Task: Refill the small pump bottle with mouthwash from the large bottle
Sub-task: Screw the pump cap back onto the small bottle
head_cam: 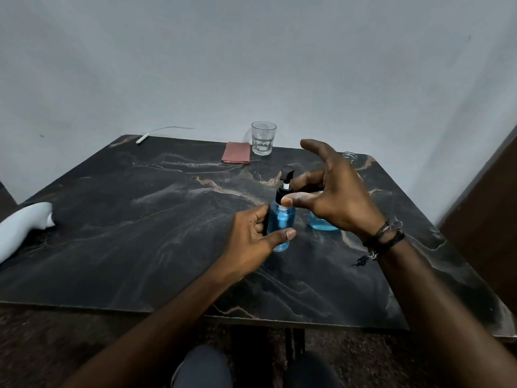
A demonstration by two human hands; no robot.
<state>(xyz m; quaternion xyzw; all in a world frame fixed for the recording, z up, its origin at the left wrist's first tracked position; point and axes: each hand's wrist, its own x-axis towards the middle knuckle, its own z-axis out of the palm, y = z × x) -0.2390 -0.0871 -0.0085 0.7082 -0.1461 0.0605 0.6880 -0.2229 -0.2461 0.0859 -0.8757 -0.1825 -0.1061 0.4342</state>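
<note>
Dark marble-pattern table [140,233]. On it: small pump bottle [281,219] upright near centre; large bottle [321,224] just right; glass tumbler [263,138] and pink cloth [236,152] at far edge; white cable [145,137] far left.

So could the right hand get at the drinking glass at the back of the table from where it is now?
Probably yes. The right hand is open above the pump bottle, holding nothing, and the glass stands upright beyond it near the table's far edge. Only bare tabletop lies between; the folded red cloth sits beside the glass, not in the way.
</note>
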